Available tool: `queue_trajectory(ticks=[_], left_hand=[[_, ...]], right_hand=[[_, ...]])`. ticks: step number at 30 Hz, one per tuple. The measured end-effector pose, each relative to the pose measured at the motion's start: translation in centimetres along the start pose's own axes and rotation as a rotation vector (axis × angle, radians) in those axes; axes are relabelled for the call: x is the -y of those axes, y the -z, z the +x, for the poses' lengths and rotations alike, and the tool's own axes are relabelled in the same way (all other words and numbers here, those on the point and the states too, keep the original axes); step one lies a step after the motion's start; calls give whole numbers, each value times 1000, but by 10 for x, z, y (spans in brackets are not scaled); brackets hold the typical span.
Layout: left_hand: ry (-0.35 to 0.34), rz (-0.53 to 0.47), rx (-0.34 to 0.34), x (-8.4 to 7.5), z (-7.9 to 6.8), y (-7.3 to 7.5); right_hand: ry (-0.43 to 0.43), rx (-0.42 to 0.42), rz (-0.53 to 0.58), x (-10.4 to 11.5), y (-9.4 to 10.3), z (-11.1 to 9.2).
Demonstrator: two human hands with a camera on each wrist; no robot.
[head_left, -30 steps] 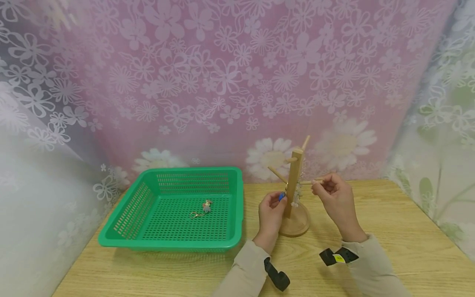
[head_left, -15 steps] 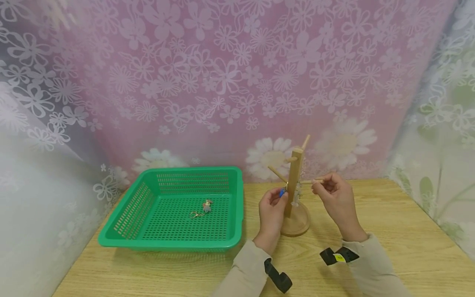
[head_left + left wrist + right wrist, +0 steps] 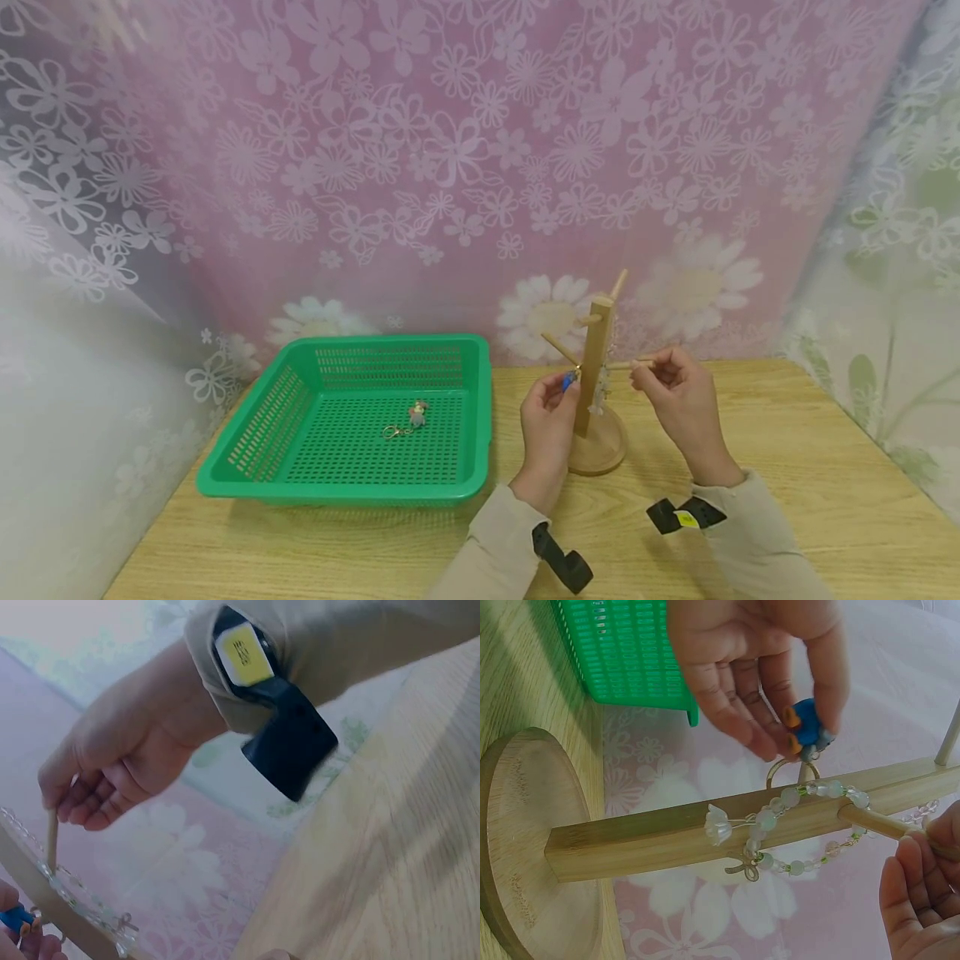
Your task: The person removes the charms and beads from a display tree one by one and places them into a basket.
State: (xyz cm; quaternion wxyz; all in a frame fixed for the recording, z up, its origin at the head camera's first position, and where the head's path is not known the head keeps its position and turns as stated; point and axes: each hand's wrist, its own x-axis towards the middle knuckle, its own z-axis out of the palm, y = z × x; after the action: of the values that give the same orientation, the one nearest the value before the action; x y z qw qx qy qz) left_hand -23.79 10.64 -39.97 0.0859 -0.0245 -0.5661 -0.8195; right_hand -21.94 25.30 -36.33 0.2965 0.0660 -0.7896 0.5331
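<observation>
My left hand (image 3: 546,429) pinches a keychain with a small blue figure (image 3: 807,724) that has orange feet. Its gold ring (image 3: 771,774) is beside the post, at the inner end of the left peg (image 3: 560,349) of a wooden stand (image 3: 597,358). With thumb and fingertips, my right hand (image 3: 678,408) holds the outer end of the right peg (image 3: 877,822). A beaded bracelet (image 3: 788,796) with pale beads, a white flower and a bow charm hangs on that peg against the post.
A green plastic basket (image 3: 480,475) stands to the left, with another keychain (image 3: 417,414), a small figure with a gold clasp, on its floor. More clear beads (image 3: 922,813) hang higher on the stand. A flowered curtain (image 3: 420,208) rises behind the wooden table (image 3: 825,467).
My left hand has raised the blue figure slightly toward the left peg. The right hand keeps its hold on the right peg.
</observation>
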Motion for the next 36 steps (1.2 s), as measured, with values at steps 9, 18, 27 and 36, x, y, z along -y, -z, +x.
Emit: queue_trajectory(ticks=[9,18,27,36], left_hand=[[29,22,-29,-14,0,-3],[-23,42,-34,-22,5,-1],[2,75,-15,-32,11,2],[-23,152,4,-51,18,12]], right_hand=[[1,0,20,1,0,1],[-4,7,25,0,1,1],[-3,3,28,-1,1,0],[0,5,22,-3,0,0]])
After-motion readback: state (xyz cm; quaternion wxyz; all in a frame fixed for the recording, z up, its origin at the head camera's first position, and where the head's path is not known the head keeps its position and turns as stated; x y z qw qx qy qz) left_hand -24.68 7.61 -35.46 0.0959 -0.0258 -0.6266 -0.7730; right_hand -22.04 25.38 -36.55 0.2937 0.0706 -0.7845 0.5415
